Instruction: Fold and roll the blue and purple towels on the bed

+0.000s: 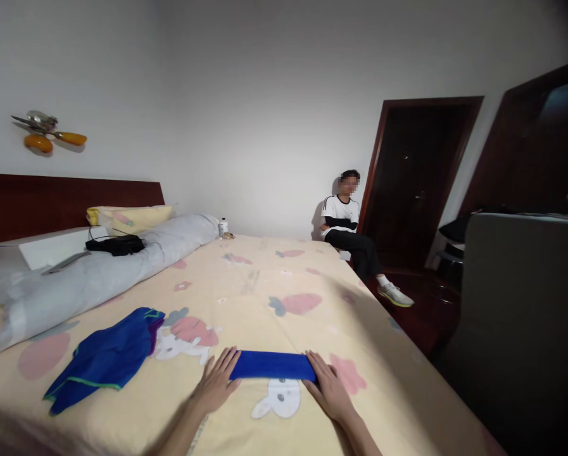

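Observation:
A folded blue cloth [271,365] lies as a flat, narrow strip across the printed bedsheet, straight in front of me. My left hand [217,380] rests on its left end, fingers stretched out over the cloth and thumb along the near edge. At the right end, my right hand [327,383] lies in the same way, fingers extended and thumb by the near edge. Both hands touch the cloth, palms down. To the left is a loose, crumpled blue garment [107,358] with green trim and a bit of purple showing.
A rolled grey quilt [170,237] runs along the headboard side, with a black item [115,245] and white box [60,247] by it. A bottle [223,227] stands at the far edge. Beyond the bed sits a person [341,215], arms folded. A dark chair [516,304] is at right.

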Demonstrator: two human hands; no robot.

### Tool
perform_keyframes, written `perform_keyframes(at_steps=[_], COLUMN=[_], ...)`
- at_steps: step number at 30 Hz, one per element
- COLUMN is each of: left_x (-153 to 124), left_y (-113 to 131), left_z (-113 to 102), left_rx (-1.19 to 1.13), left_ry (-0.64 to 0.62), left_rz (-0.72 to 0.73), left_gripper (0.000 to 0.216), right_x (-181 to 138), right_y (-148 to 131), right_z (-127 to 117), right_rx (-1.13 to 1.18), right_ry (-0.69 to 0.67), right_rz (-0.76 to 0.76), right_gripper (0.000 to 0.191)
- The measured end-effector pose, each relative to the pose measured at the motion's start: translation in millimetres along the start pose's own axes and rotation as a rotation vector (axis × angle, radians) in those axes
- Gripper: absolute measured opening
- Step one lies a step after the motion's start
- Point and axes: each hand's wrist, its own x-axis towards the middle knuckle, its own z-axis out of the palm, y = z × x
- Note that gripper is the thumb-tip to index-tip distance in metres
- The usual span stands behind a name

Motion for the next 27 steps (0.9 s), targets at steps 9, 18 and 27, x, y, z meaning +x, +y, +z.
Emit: perform_keyframes(at_steps=[9,18,27], left_x=[4,10,5], left_y=[-2,-19,-5], left_z=[2,6,2], left_rx=[0.058,0.22,0.023], left_ry=[0.111,0.284,0.242], left_rz=[0.032,0.232,0.119], left_gripper=[0.061,0.061,0.067], right_x=[2,8,-1], right_y=[6,12,-12], right_z=[7,4,-16], right_rx=[-0.076,-0.235,-0.152], right_ry=[0.073,0.27,0.353], right_rz=[-0.037,-0.155,-0.134], right_gripper=[0.065,0.046,0.032])
